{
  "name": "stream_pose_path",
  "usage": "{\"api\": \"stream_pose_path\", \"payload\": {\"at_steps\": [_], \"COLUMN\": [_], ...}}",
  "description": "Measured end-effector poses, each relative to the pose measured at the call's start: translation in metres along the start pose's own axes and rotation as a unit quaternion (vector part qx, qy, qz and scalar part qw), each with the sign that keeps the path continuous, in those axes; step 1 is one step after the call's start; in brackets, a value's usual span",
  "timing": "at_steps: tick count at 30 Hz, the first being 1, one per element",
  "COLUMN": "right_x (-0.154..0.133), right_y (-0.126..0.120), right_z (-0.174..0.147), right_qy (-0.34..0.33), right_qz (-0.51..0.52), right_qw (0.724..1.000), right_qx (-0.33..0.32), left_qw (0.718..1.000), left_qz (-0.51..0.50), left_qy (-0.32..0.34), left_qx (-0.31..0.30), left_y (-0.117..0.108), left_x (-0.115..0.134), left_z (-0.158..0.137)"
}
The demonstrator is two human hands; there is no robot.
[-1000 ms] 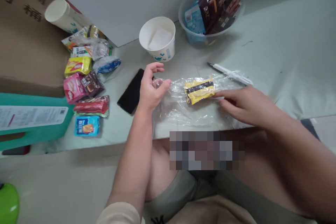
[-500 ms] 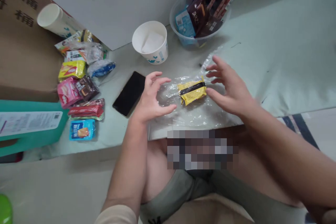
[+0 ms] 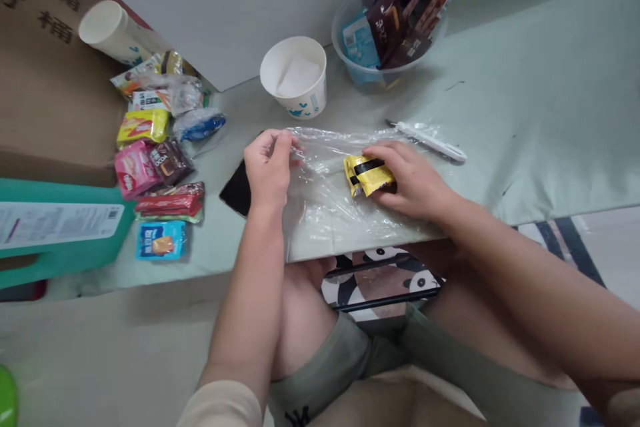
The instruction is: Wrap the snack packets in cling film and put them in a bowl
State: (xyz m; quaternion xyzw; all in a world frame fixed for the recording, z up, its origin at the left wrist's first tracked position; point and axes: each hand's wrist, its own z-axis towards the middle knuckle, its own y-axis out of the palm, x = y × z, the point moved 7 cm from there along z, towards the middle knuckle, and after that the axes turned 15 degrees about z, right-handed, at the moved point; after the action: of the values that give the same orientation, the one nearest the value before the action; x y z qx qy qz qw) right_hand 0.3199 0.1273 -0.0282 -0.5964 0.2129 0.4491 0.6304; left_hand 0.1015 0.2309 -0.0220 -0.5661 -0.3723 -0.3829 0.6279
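Note:
My left hand (image 3: 270, 167) pinches the edge of a clear plastic film (image 3: 325, 213) and pulls it up from the table. Wrapped around a yellow snack packet with a black band (image 3: 367, 175) are the fingers of my right hand (image 3: 413, 180), which rests over the film. Partly hidden behind my left hand is a black phone (image 3: 237, 192). A white-handled cutter (image 3: 430, 140) lies just beyond my right hand, some film bunched around it.
A paper cup (image 3: 295, 80) with white contents and a clear bowl of snack packets (image 3: 350, 53) stand at the back. At left are several wrapped snacks (image 3: 145, 127), another paper cup (image 3: 110, 33), a cardboard box (image 3: 45, 100) and a green box (image 3: 60, 233).
Both hands were spread around the packet. Now my left hand has gripped the film and my right hand has closed on the yellow packet. The cutter has come into clearer sight.

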Motion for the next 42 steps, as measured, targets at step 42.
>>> {"api": "stream_pose_path", "payload": {"at_steps": [42], "right_x": [0.008], "right_y": [-0.004], "right_z": [0.004], "right_qy": [0.087], "right_qz": [-0.001], "right_qw": [0.996], "right_qx": [-0.021], "left_qw": [0.993], "left_qz": [-0.085], "left_qy": [-0.074], "left_qx": [0.024], "left_y": [-0.017], "left_x": [-0.011], "left_z": [0.01]}}
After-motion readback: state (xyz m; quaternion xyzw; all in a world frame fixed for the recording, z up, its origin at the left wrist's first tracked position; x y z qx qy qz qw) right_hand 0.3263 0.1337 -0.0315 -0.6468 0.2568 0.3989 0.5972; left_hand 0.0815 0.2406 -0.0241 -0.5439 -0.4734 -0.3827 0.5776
